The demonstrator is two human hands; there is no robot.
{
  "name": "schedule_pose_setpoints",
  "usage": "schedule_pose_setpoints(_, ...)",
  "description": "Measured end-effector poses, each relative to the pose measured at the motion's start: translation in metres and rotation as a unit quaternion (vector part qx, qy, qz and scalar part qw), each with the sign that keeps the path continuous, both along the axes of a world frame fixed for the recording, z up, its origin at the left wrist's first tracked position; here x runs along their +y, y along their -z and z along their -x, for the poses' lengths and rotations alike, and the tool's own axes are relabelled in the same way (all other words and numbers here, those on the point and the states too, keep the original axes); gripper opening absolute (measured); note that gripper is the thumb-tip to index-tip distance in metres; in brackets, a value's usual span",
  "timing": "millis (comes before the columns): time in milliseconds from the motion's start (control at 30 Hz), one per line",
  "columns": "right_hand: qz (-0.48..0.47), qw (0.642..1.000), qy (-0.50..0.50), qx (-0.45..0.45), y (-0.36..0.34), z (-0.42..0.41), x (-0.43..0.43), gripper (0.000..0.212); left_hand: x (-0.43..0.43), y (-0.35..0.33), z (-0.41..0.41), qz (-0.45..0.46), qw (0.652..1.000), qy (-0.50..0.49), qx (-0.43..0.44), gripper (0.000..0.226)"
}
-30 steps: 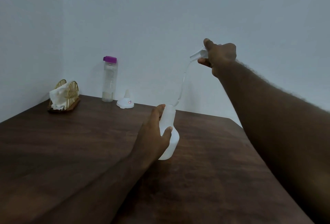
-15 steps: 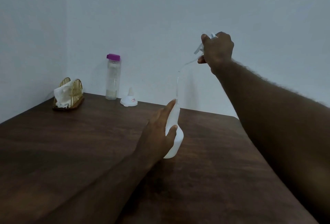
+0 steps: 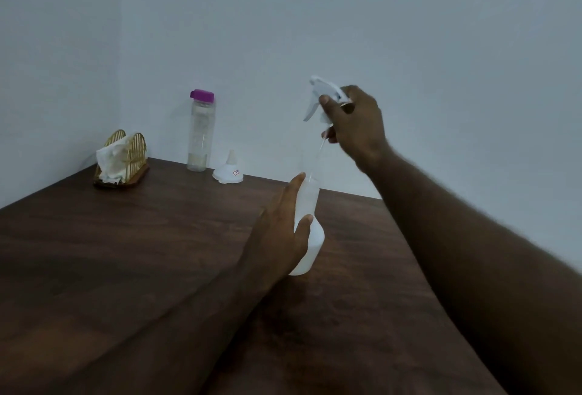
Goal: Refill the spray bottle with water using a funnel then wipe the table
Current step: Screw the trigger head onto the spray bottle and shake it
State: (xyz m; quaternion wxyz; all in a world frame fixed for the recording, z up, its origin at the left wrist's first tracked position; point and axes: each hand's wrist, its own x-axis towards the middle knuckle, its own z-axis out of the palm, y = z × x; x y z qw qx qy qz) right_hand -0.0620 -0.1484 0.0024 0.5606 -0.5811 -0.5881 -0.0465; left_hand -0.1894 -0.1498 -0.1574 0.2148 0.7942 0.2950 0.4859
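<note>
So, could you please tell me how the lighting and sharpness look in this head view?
Head view: dim, flat light with a bluish wall; the table is dark with soft shadows, no glare; the translucent spray bottle blends into the background; the right hand is slightly soft; wide-angle stretch enlarges the near forearms.

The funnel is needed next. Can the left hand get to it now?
Probably not yet: the left hand holds the spray bottle. The table between it and the funnel looks bare.
</note>
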Motion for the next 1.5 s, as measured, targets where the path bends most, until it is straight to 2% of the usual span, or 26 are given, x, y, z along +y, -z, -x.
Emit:
schedule_pose_setpoints(233,-0.004,0.998,-0.053,-0.042,0.038,0.022,-0.031,0.019,0.001,0.003,-0.001,0.012,1.000,-0.014,-0.015,0.064)
schedule_pose_setpoints(367,0.024,0.997,-0.030,-0.060,0.054,0.025,-0.040,0.025,-0.001,0.005,-0.002,0.013,0.999,-0.030,-0.033,0.060)
schedule_pose_setpoints(567,0.038,0.999,-0.015,-0.034,0.079,0.024,-0.044,0.025,-0.003,0.005,-0.001,0.010,0.998,-0.027,-0.064,0.051)
schedule_pose_setpoints(700,0.032,0.999,-0.013,0.018,0.087,0.022,-0.043,0.024,-0.004,0.003,0.001,0.004,0.997,-0.019,-0.070,0.055)
schedule_pose_setpoints(833,0.018,1.000,-0.001,0.021,0.096,0.028,-0.039,0.025,-0.006,0.000,0.003,-0.017,0.997,-0.012,-0.076,0.058)
schedule_pose_setpoints(1033,-0.030,0.984,-0.019,0.174,0.116,0.044,-0.034,0.027,-0.010,-0.001,0.005,-0.017,0.996,0.018,-0.084,0.060)
schedule_pose_setpoints(1200,-0.017,0.961,-0.056,0.272,0.120,0.049,-0.027,0.034,-0.003,0.002,0.004,-0.009,0.993,0.030,-0.112,0.056)
schedule_pose_setpoints(1333,-0.012,0.958,-0.078,0.276,0.122,0.046,-0.025,0.035,0.004,0.004,0.003,0.021,0.990,0.028,-0.133,0.070)
schedule_pose_setpoints(1500,0.017,0.948,-0.163,0.274,0.121,0.034,-0.030,0.031,0.010,0.005,0.003,0.031,0.986,-0.003,-0.162,0.109)
